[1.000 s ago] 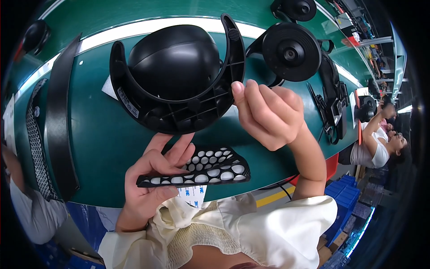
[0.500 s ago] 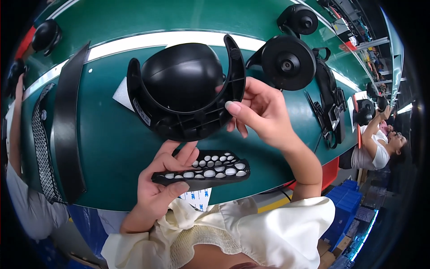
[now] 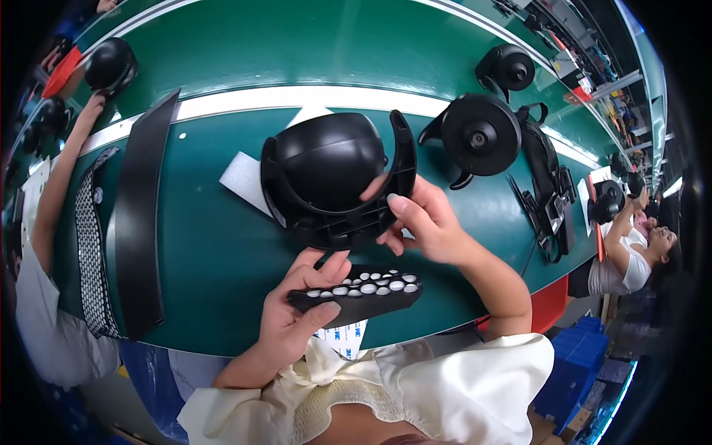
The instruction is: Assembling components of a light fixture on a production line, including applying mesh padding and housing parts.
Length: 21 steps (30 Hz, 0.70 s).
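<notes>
A glossy black dome-shaped housing (image 3: 326, 156) with a curved, ribbed black bracket (image 3: 404, 159) around its near side is tilted in front of me. My right hand (image 3: 430, 226) grips the bracket's right part, thumb on the ribs and fingers behind. In my left hand (image 3: 293, 308) is a folded black strip (image 3: 382, 300) with rows of white round dots, pinched between thumb and fingers. That hand's fingertips are just below the bracket's lower edge; whether they touch it I cannot tell. Below the strip, partly hidden, hangs a white printed backing sheet (image 3: 345, 340).
On the green table (image 3: 200, 297) lie a long black panel (image 3: 141, 222), a dotted strip (image 3: 89, 245) and white foam (image 3: 245, 178). At right are a round black unit (image 3: 482, 137) and a black strap assembly (image 3: 549, 185). A co-worker's arm (image 3: 70, 170) reaches in at left; another person sits far right.
The whole view has shifted, so the table's things sit lower and farther right. The housing has turned slightly in my right hand. At left, the co-worker's hand now shows against a black dome.
</notes>
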{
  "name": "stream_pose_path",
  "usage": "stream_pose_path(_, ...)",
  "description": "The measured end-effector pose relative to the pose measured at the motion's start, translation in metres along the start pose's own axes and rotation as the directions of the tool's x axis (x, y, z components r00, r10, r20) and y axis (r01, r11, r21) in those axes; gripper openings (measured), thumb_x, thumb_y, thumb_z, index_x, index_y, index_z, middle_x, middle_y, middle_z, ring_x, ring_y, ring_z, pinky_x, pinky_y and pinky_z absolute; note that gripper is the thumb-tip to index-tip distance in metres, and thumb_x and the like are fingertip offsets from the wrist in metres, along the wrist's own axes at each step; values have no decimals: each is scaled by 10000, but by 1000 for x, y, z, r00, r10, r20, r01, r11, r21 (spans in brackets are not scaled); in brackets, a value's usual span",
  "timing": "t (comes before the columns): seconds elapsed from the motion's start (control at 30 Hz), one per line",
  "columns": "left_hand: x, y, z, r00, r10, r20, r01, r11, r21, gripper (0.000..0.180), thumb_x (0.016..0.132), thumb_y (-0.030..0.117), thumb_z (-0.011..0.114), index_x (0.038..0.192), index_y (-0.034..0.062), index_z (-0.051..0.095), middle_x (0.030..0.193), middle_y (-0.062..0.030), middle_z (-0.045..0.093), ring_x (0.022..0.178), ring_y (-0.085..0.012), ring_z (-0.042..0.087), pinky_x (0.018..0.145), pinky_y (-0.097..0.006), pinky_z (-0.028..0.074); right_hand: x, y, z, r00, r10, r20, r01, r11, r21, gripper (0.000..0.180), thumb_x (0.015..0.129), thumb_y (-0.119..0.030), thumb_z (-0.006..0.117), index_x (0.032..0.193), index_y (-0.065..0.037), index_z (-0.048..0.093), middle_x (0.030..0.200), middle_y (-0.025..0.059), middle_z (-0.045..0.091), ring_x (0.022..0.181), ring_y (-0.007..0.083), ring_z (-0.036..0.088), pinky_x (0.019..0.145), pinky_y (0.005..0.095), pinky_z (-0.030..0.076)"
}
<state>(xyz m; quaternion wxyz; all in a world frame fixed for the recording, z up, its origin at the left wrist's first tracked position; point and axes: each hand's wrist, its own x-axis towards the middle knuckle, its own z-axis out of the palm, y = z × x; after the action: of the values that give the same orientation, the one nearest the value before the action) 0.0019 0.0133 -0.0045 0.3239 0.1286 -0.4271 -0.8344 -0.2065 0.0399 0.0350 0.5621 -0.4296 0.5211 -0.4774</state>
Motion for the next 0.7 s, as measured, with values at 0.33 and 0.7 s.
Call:
stream_pose_path(0.33, -1, 4, 2, 942, 146, 304, -181, 979, 92, 201, 789, -66, 511, 973, 8, 474, 1351, -198, 212, 1256, -321, 264, 1011, -384, 233, 11, -38, 25, 964, -129, -232, 69, 965, -252, 272, 804, -284, 506, 806, -14, 534, 609, 11, 525, 442, 48, 443, 393, 172, 331)
stream_pose_path(0.7, -8, 0, 7, 956, 149, 253, -181, 978, 108, 167, 803, -72, 480, 902, 28, 390, 1297, -176, 321, 1209, -280, 355, 958, -363, 329, 197, -22, -20, 623, -782, 18, -102, -104, -989, 175, 779, -231, 556, 737, -64, 520, 527, 105, 528, 528, 273, 564, 469, 344, 436)
